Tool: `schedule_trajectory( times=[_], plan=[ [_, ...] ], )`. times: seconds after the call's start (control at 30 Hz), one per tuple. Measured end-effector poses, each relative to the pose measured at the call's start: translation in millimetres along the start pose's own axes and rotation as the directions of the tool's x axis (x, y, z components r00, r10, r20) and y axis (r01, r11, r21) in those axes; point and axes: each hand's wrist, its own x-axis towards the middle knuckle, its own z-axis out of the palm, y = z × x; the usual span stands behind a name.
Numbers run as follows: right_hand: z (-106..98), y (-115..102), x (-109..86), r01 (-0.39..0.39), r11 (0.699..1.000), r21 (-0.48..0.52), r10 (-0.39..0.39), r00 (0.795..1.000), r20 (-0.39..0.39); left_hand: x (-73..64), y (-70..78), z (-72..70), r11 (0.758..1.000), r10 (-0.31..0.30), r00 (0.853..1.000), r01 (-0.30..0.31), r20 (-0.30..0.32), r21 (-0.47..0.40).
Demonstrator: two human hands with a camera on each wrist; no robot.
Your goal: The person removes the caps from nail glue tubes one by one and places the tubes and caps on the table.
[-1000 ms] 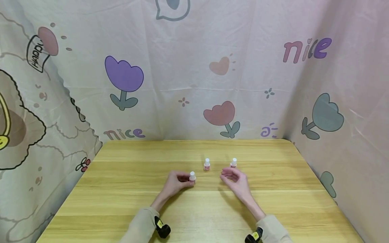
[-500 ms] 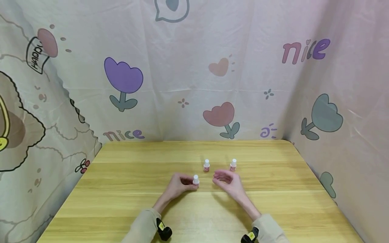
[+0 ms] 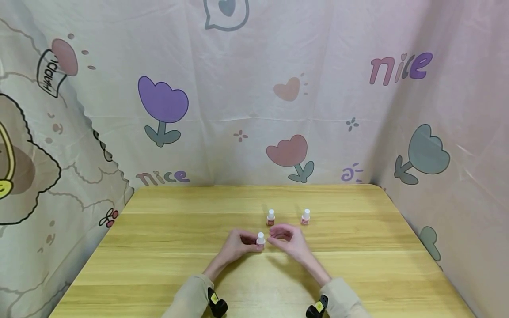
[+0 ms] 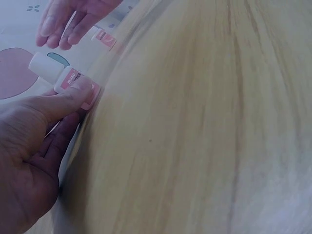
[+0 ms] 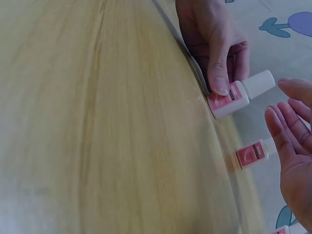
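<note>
On my head cam: L sleeve (image 3: pixel 188 295) & R sleeve (image 3: pixel 343 297) match, both plain beige, long, slightly loose, w/ a bit of bare wrist past each cuff. L hand (image 3: pixel 240 245) & R hand (image 3: pixel 289 240) are bare. At the cuffs I see blk units, L wrist cam (image 3: pixel 218 305) & R wrist cam (image 3: pixel 315 309), ea. w/ a rounded end & a small yellow patch; markings on it too tiny to read.
</note>
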Motion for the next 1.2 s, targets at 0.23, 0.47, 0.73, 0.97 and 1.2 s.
schedule_trajectory(
  times=[0.23, 0.47, 0.73, 0.97, 1.2],
  plan=[
    [6.6, 2.2, 3.6, -0.005, 1.000, -0.018, 0.005, 1.000, 0.008, 0.8, -2.8, 2.5, 1.000, 0.031, 1.000, -0.031, -0.003, -0.003],
    [9.4, 2.1, 5.2, -0.032, 0.999, -0.040, 0.032, 0.999, 0.006, 1.8, 0.4, 3.8, 1.000, -0.003, 1.000, 0.003, -0.010, 0.011],
    [13.1, 1.7, 8.3, -0.014, 0.997, -0.078, 0.015, 1.000, 0.009, -1.9, 19.5, 3.8, 0.999, 0.014, 1.000, -0.014, -0.005, 0.033],
    [16.7, -27.8, 8.3, -0.042, 0.991, -0.129, 0.043, 0.999, 0.002, 2.3, 4.3, 5.7, 0.999, 0.035, 0.999, -0.035, 0.008, 0.039],
    [20.0, -32.5, 10.5, -0.065, 0.985, -0.162, 0.066, 0.998, 0.003, 1.8, 2.8, 3.7, 0.998, 0.028, 1.000, -0.029, 0.009, 0.049]
  ],
)
